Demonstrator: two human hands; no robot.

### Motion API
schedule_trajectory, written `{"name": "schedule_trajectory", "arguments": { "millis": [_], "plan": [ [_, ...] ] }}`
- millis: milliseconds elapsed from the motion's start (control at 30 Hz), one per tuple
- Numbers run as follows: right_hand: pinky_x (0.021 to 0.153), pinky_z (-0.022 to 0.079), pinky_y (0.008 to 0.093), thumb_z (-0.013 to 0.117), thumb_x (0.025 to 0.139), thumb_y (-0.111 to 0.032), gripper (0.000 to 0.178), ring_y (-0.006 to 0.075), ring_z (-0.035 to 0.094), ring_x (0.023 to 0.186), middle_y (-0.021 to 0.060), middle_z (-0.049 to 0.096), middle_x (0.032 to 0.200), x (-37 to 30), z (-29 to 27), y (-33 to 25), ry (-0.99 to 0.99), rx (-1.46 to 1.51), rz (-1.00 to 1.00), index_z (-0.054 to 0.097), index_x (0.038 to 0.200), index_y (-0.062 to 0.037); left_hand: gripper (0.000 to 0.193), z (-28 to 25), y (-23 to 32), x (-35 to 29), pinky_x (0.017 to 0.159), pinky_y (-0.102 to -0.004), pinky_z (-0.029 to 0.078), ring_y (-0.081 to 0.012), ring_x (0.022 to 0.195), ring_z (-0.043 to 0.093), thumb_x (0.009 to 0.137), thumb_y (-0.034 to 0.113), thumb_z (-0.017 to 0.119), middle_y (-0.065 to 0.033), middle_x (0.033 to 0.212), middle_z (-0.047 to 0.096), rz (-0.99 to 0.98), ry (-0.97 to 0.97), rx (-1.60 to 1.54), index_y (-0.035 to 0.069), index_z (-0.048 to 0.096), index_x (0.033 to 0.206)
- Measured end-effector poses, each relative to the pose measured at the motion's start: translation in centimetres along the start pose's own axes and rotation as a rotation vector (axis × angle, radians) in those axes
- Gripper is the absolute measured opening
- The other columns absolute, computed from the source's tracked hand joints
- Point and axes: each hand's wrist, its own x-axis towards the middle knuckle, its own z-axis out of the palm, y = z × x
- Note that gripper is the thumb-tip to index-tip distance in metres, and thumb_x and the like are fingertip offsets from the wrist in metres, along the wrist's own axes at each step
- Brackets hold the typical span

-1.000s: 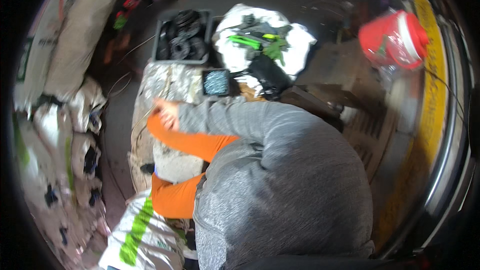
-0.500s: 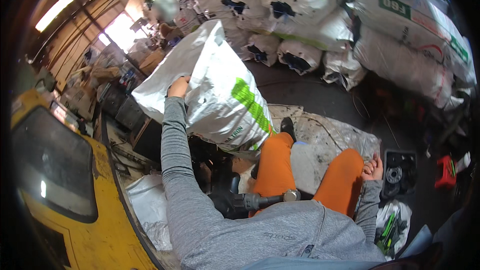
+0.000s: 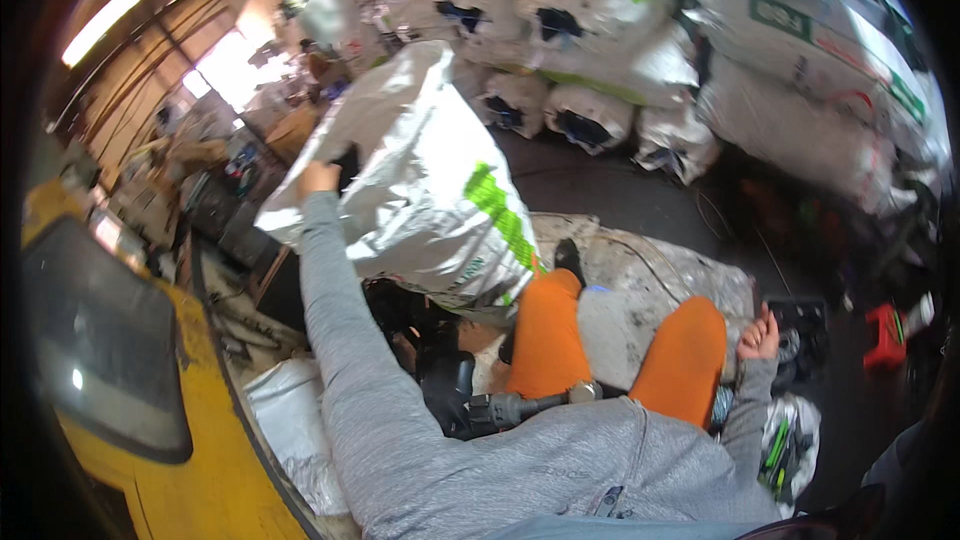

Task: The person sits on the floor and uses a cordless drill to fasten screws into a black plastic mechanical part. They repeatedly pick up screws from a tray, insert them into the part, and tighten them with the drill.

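Note:
A large white woven sack [image 3: 420, 170] with a green stripe stands in front of me, its mouth tilted toward the left. My left hand [image 3: 318, 178] is at that mouth with the fingers curled. Against the fingers is a small dark piece [image 3: 347, 165], too blurred to name. My right hand [image 3: 760, 336] is beside my right knee, nothing seen in it, one finger raised and the others loosely bent. A black tray [image 3: 800, 325] with dark round parts lies just beyond it. Between my left leg and the sack are a black and grey tool [image 3: 510, 406] and dark clutter.
Stuffed white sacks [image 3: 600, 30] are piled along the far side. A yellow machine cab [image 3: 190, 370] stands close on the left. To the right lie a red object [image 3: 884, 338] and a bag of green and black pieces [image 3: 790, 450]. A stained sheet [image 3: 650, 260] covers the floor ahead.
My left hand has moved left along the sack's mouth, and a dark piece now shows beside it. The sack's mouth has shifted shape. My right hand has raised a finger.

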Motion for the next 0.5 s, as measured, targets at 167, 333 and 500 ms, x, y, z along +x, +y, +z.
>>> {"name": "schedule_trajectory", "arguments": {
  "millis": [167, 333, 500],
  "plan": [
    [0.036, 0.027, 0.0217, 0.045, 0.097, -0.022, 0.032, 0.0059, 0.032, 0.042, -0.0050, 0.036, 0.055, -2.4, -1.0, -2.5, -0.081, -0.110, -0.158, 0.050, 0.123, -0.0046, 0.028, -9.0, 4.9, -1.2, 0.061, -0.0399, 0.049, -0.0272, 0.071, 0.062, 0.088, 0.029, 0.056, -0.0144, 0.076, 0.065, 0.621, 0.642, -0.047, 0.003, 0.066, 0.082],
    [0.043, 0.031, 0.0229, 0.056, 0.087, -0.008, 0.029, 0.0081, 0.040, 0.052, -0.0042, 0.046, 0.064, -4.3, -2.6, -4.4, 0.293, 0.022, -0.272, 0.052, 0.116, -0.0099, 0.024, -17.0, 14.3, -13.9, 0.061, -0.0348, 0.048, -0.0219, 0.069, 0.061, 0.090, 0.022, 0.056, -0.0139, 0.083, 0.066, 0.826, 0.306, -0.779, 0.002, 0.062, 0.103],
    [0.038, 0.024, 0.0214, 0.052, 0.092, -0.018, 0.025, 0.0058, 0.029, 0.043, -0.0063, 0.037, 0.056, -4.8, -4.6, -4.0, 0.457, -0.098, -0.260, 0.059, 0.116, -0.0113, 0.033, -8.5, 29.1, -29.4, 0.064, -0.0321, 0.048, -0.0225, 0.072, 0.063, 0.090, 0.014, 0.058, -0.0161, 0.089, 0.067, 1.007, -0.460, -0.855, 0.008, 0.059, 0.122]
  ]
}}
